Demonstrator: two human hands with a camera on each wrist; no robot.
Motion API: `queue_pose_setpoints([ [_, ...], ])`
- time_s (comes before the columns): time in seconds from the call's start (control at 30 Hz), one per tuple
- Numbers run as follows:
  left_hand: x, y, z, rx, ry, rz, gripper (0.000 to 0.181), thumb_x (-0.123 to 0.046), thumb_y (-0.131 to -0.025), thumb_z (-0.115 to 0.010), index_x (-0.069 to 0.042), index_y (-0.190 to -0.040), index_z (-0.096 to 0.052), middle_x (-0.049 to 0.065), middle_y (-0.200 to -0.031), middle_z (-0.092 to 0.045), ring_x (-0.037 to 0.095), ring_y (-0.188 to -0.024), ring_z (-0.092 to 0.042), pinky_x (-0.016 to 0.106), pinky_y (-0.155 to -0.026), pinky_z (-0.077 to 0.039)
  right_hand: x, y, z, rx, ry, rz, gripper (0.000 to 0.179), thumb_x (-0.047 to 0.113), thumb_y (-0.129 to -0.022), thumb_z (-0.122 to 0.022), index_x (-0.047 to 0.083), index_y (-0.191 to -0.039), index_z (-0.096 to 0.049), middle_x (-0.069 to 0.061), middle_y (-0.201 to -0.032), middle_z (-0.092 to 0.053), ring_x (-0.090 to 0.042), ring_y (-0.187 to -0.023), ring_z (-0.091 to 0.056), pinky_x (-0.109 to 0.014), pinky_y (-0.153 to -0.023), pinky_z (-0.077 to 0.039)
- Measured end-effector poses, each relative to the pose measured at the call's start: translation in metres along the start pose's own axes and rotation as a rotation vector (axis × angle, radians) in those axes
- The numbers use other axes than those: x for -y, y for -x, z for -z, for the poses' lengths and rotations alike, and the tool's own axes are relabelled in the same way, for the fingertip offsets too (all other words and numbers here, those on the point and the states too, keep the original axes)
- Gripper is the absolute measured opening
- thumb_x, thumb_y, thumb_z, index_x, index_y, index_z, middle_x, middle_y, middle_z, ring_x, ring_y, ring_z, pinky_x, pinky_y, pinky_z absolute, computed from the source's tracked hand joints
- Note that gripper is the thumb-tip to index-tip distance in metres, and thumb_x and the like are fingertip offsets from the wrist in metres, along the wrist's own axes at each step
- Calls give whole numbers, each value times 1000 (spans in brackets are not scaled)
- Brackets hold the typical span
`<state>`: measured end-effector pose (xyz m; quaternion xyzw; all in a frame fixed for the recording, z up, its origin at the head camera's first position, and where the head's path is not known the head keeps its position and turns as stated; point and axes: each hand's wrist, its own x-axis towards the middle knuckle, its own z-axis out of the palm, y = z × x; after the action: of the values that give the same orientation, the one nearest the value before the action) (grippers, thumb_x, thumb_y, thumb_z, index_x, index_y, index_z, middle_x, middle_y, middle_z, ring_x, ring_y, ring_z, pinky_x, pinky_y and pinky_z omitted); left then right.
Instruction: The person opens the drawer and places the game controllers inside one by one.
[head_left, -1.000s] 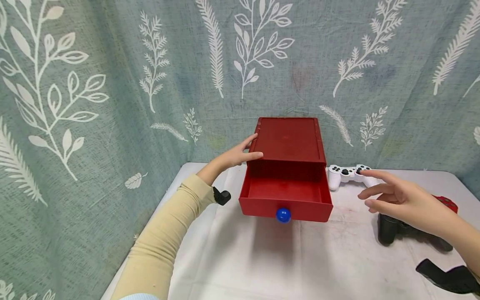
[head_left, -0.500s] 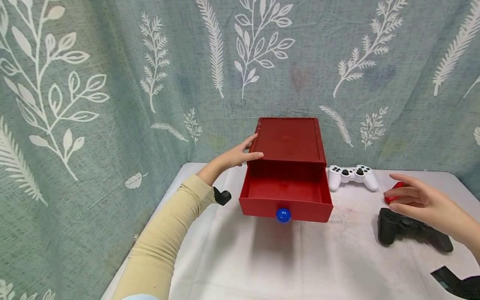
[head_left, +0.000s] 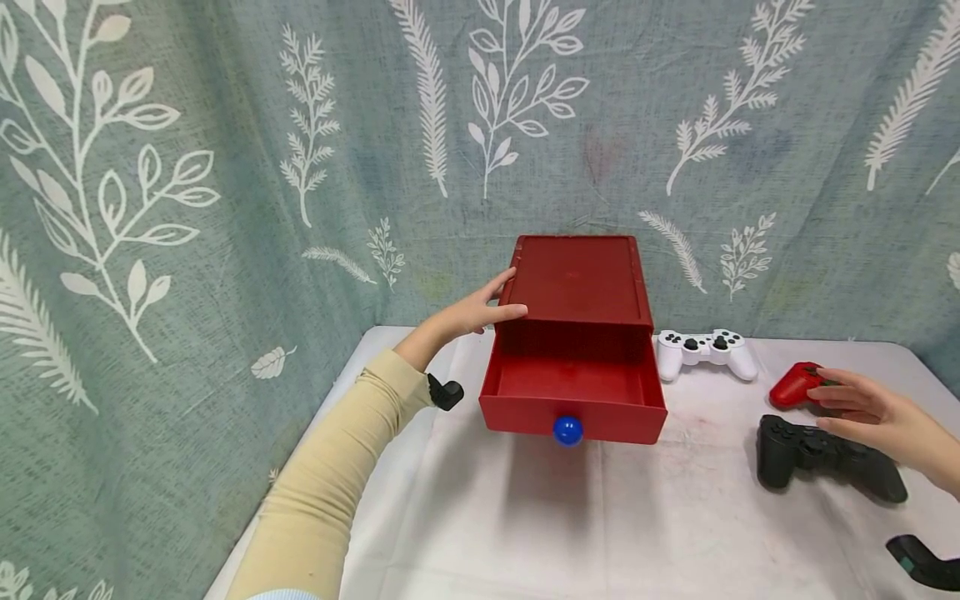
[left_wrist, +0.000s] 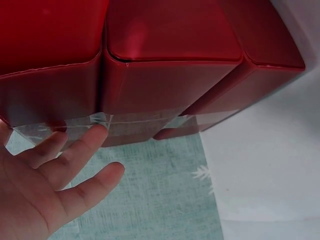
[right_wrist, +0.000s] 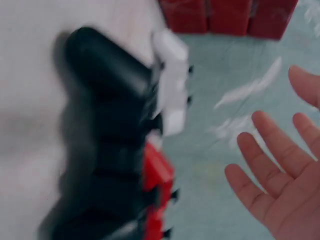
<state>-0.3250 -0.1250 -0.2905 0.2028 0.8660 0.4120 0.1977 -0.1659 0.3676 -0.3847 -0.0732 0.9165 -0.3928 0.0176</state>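
Note:
A red box with a pulled-out drawer (head_left: 517, 415) stands on the table, its blue round knob (head_left: 567, 431) facing me. My left hand (head_left: 472, 312) rests against the left side of the red box (head_left: 573, 279), thumb on the top edge. In the left wrist view its fingers lie nearly straight against the red wall. Over at the right, my right hand (head_left: 881, 412) hovers above a black game controller (head_left: 821, 450) and partly covers a red game controller (head_left: 789, 386). Its fingers (right_wrist: 277, 150) are spread and hold nothing.
A white game controller (head_left: 703, 348) lies right of the red box. The table (head_left: 675, 533) has a white cover. Behind and to the left hangs a green curtain (head_left: 337, 150) with white leaf prints. The visible drawer floor (head_left: 570, 379) is bare.
My right hand has moved right and down, from over the white controller to over the black and red ones. The left hand and the drawer have stayed put.

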Motion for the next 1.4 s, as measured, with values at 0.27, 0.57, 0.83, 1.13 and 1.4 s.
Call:
queue_pose_setpoints([
  [0.27, 0, -1, 1, 4, -4, 13, 78, -44, -87, -52, -38, -147, -2, 6, -150, -17, 27, -126, -36, 52, -90, -38, -35, 4, 0, 47, 116, -105, 83, 31, -89, -59, -10, -141, -10, -33, -129, -36, -38, -113, -37, -56, -82, -41],
  [0.57, 0, -1, 2, 20, 19, 17, 77, -41, -88, -51, -36, -147, -1, 8, -151, -14, 30, -132, -27, 57, -92, -36, -69, 5, -4, 33, 15, -171, 85, 37, -90, -56, 0, -146, -4, -35, -144, 2, -57, -127, 4, -73, -87, -12],
  [0.83, 2, 0, 1, 14, 13, 26, 77, -42, -88, -51, -38, -147, -1, 6, -151, -16, 30, -127, -35, 55, -91, -37, -76, 0, -7, 143, 41, -266, 88, 42, -89, -56, -9, -141, -6, -42, -137, 1, -62, -121, 0, -74, -82, -17],
  [1.13, 2, 0, 1, 13, 2, 20, 77, -43, -88, -51, -37, -147, -1, 6, -151, -16, 29, -123, -40, 53, -88, -40, -80, -5, -13, 158, 151, -187, 82, 34, -85, -62, -13, -136, -17, -44, -131, -12, -61, -114, -14, -73, -80, -23],
  [1.4, -1, 0, 1, 13, 18, 26, 77, -42, -88, -51, -38, -147, -1, 6, -152, -14, 29, -131, -30, 55, -91, -37, -92, -6, -19, 82, 238, -9, 69, 18, -76, -71, -15, -125, -36, -40, -125, -24, -56, -110, -23, -70, -79, -26],
])
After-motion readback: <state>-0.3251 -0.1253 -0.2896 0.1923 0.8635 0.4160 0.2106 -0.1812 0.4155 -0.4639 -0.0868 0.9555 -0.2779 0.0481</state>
